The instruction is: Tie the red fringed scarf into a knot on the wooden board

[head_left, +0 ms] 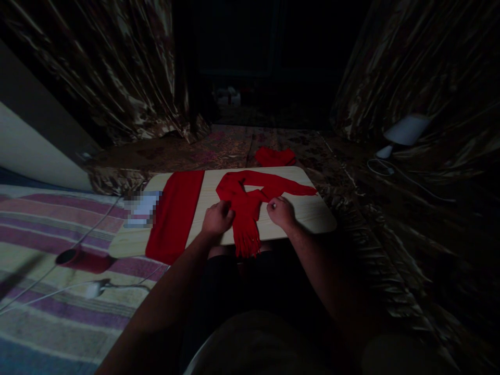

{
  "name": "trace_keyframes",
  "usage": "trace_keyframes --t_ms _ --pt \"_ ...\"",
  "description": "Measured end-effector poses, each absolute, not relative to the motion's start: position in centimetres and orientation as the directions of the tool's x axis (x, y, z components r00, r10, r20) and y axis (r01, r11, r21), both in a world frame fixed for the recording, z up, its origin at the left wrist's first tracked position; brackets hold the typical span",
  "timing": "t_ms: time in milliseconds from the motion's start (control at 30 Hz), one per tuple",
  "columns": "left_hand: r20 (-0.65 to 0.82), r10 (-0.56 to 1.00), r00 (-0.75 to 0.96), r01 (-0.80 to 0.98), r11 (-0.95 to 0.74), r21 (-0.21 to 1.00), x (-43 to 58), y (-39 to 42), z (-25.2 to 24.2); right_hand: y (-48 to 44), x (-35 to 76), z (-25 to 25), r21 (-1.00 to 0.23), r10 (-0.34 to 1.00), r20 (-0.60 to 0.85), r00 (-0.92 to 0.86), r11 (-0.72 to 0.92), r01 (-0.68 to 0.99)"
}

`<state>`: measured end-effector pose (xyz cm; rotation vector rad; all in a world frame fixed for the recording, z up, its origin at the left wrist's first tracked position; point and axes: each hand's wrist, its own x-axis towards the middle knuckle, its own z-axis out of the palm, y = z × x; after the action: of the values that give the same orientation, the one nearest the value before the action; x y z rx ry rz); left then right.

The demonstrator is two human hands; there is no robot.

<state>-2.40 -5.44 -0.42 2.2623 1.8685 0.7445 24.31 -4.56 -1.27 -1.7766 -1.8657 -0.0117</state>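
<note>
A plug point(94, 290) and red tube point(91, 262) are seen on the bed point(58, 327). The scarf point(245, 205) is looped on the table point(308, 221), its fringe point(247, 242) hung over the near edge. One side is touched by the left hand point(217, 217); the right hand point(281, 212) is held apart, curled at the other side; whether either is clamped on it cannot be told. The table's left is taken up by a cloth point(176, 211) and a pixelated item point(144, 209). Beyond, a bundle point(274, 155) is partly hidden by the table, a lamp point(406, 130) is dimly seen, and the curtains point(140, 62) are half lost in darkness
</note>
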Motion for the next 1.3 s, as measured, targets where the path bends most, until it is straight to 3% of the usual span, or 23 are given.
trace_keyframes --t_ms 567,1100,1300 --pt "0.300 0.946 0.123 0.874 -0.246 0.418 -2.8 -5.2 -0.9 -4.5 24.3 -1.1 -0.375 0.915 0.401 0.036 0.128 0.918" --pt "0.247 0.964 0.098 0.715 -0.240 0.657 -2.8 -5.2 -1.0 -4.6 24.3 -1.8 -0.329 0.902 0.432 0.003 0.154 0.932" --pt "0.297 0.943 0.150 0.688 -0.315 0.654 -3.1 -4.7 -1.8 -4.7 24.1 -1.8 -0.300 0.900 0.437 -0.015 0.161 0.940"
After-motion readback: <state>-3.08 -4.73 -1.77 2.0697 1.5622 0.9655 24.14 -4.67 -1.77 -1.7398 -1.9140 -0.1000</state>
